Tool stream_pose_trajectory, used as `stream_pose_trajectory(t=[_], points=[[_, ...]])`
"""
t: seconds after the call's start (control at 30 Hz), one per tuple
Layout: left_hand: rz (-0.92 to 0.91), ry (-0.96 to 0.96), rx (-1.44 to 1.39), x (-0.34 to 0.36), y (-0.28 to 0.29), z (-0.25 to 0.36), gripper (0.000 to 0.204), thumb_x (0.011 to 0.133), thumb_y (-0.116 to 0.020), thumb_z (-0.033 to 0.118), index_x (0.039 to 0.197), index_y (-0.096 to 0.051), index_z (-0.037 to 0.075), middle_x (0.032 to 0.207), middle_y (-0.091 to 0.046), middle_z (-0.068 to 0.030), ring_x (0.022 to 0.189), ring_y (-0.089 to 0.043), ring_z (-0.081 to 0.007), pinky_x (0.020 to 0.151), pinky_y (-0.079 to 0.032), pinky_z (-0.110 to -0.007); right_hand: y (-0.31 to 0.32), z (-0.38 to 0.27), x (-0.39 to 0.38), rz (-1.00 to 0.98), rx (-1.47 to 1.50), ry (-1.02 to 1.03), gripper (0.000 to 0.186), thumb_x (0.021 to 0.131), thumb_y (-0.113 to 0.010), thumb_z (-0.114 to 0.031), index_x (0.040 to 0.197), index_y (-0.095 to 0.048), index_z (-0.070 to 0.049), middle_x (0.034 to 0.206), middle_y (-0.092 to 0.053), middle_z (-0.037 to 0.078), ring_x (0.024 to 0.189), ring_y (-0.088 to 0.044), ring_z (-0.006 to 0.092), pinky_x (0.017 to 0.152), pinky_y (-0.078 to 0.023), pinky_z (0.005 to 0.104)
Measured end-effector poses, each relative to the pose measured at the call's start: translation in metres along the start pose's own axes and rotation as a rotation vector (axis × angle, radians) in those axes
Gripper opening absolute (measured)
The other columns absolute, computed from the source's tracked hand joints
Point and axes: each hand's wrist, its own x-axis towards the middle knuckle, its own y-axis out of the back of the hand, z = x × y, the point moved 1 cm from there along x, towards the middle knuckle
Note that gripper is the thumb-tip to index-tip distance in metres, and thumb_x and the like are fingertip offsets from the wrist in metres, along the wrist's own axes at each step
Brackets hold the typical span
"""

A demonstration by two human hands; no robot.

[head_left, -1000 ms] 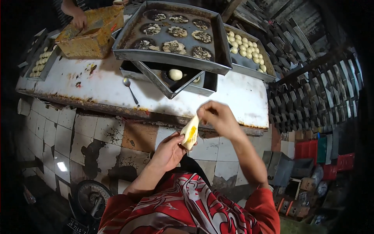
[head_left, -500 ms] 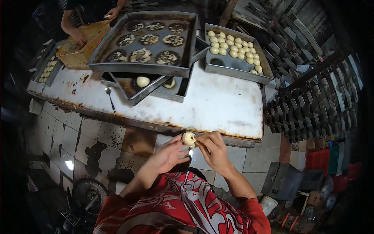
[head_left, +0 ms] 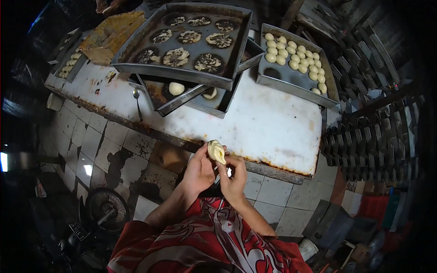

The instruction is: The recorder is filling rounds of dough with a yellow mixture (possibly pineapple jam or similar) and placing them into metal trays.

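A pale piece of dough (head_left: 216, 151) is held up between my two hands, just off the table's near edge. Its upper part is rounded and folded, and the lower end is drawn out to a point. My left hand (head_left: 200, 172) cups the dough from the left, fingers curled behind it. With thumb and fingertips, my right hand (head_left: 233, 178) pinches the drawn-out end from below. On the white table (head_left: 273, 123), at the far right, a metal tray (head_left: 291, 88) holds several round dough balls (head_left: 298, 59).
Stacked metal trays (head_left: 177, 75) stand at the table's far middle, the top one with flat patches of dough. A dough ball (head_left: 176, 88) lies in a lower tray. A spoon (head_left: 137, 102) rests nearby. A yellowish box (head_left: 111, 38) stands far left, near another person's hand. A motorbike wheel (head_left: 108, 213) is lower left.
My right hand has come in and down, and the dough has gone from a round ball with an opening to a stretched, pointed shape. The other person's hands have pulled back from the box.
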Motion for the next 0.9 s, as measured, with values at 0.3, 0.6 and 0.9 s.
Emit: stream_pose_trajectory(t=[0.3,0.6,0.9], points=[[-0.253,0.004,0.566,-0.005,0.007,0.074,0.02,0.092,-0.051,0.013,0.107,-0.054,0.0,0.097,-0.058,-0.0083,0.082,-0.058,-0.0164,0.08,-0.051,-0.032,-0.01,-0.076,0.053,-0.372,-0.444,0.304,0.024,0.071,-0.073,-0.008,0.089,-0.058,-0.004,0.09,-0.053,0.011,0.08,-0.054,0.0276,0.067,-0.046,0.0359],[-0.501,0.401,0.393,0.016,-0.015,0.088,0.026,0.094,-0.05,0.008,0.118,-0.045,0.0,0.11,-0.055,-0.0109,0.097,-0.058,-0.0192,0.084,-0.05,-0.032,-0.012,-0.07,0.057,-0.198,-0.399,-0.136,0.017,0.075,-0.068,-0.002,0.09,-0.058,-0.002,0.087,-0.05,0.012,0.084,-0.051,0.0272,0.074,-0.043,0.0335],[-0.315,-0.813,1.366,0.156,-0.052,-0.031,0.029,0.078,-0.068,0.011,0.102,-0.053,0.004,0.108,-0.051,-0.0121,0.117,-0.045,-0.0306,0.098,-0.036,-0.045,0.076,0.077,0.029,-0.057,-0.728,-0.113,0.035,0.071,-0.056,-0.006,0.105,-0.064,-0.004,0.129,-0.041,0.025,0.122,-0.035,0.04,0.102,-0.027,0.0496]])
